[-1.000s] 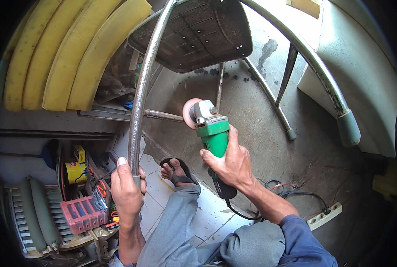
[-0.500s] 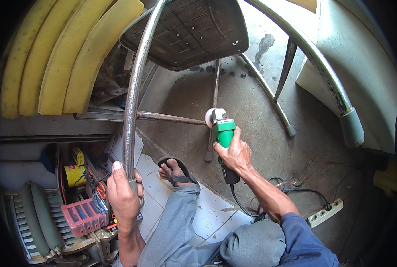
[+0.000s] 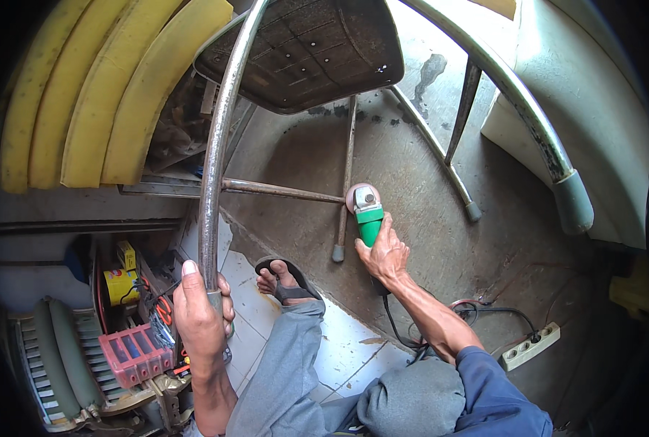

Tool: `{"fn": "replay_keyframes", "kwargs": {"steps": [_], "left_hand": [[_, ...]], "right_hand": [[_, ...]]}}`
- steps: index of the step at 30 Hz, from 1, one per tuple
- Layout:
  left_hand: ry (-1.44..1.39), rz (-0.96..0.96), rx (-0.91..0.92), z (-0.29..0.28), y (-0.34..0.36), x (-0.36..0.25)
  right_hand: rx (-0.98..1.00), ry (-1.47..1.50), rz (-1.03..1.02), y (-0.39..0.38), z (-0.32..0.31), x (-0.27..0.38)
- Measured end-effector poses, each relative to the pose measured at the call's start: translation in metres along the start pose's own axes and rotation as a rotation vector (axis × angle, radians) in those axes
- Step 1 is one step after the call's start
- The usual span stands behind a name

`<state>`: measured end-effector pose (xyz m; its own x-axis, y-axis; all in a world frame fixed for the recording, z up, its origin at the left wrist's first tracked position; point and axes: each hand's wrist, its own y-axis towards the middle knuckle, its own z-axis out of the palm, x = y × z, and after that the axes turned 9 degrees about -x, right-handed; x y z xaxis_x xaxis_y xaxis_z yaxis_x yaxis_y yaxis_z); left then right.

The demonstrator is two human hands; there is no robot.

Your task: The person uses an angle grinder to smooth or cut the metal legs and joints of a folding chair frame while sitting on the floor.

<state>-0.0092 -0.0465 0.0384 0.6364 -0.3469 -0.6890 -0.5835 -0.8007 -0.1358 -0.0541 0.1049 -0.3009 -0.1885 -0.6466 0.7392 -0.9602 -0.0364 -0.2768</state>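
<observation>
My left hand point(image 3: 205, 320) is closed around the capped end of a worn chrome tube point(image 3: 222, 138) of a metal chair frame that lies tipped over. My right hand point(image 3: 384, 251) grips a green angle grinder point(image 3: 369, 217) with a black cord point(image 3: 391, 313). The grinder's pale pink disc point(image 3: 355, 191) is at the meeting of a crossbar point(image 3: 284, 189) and a thinner leg point(image 3: 351, 142); whether it touches the metal is unclear. The dark seat plate point(image 3: 302, 54) is at the top of the frame.
Yellow curved foam pieces point(image 3: 91, 91) are stacked at upper left, above a pink parts box point(image 3: 131, 357) and assorted tools. A large pale panel point(image 3: 572, 124) stands at right, near a curved tube point(image 3: 517, 95). A power strip point(image 3: 528, 346) lies on the floor by my sandalled foot point(image 3: 284, 280) and legs.
My right hand has carried the grinder rightward and forward to the crossbar joint, tipping it upright. The frame has shifted slightly left; my left hand still grips the tube.
</observation>
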Motion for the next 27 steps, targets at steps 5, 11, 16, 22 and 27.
{"fn": "replay_keyframes", "kwargs": {"steps": [5,11,16,22,27], "left_hand": [[-0.042,-0.001,0.011,0.000,-0.002,0.002],[-0.099,-0.003,0.054,0.005,-0.005,0.002],[-0.110,0.018,0.076,0.004,-0.007,0.002],[-0.116,0.030,0.089,0.007,-0.009,0.001],[-0.112,0.051,0.120,0.009,-0.013,-0.001]], "right_hand": [[0.007,0.092,0.022,-0.009,-0.013,0.011],[0.035,0.209,0.018,-0.022,-0.048,0.031],[0.055,0.321,-0.017,-0.030,-0.082,0.058],[-0.020,0.460,-0.190,-0.034,-0.118,0.090],[-0.035,0.556,-0.309,-0.034,-0.144,0.117]]}}
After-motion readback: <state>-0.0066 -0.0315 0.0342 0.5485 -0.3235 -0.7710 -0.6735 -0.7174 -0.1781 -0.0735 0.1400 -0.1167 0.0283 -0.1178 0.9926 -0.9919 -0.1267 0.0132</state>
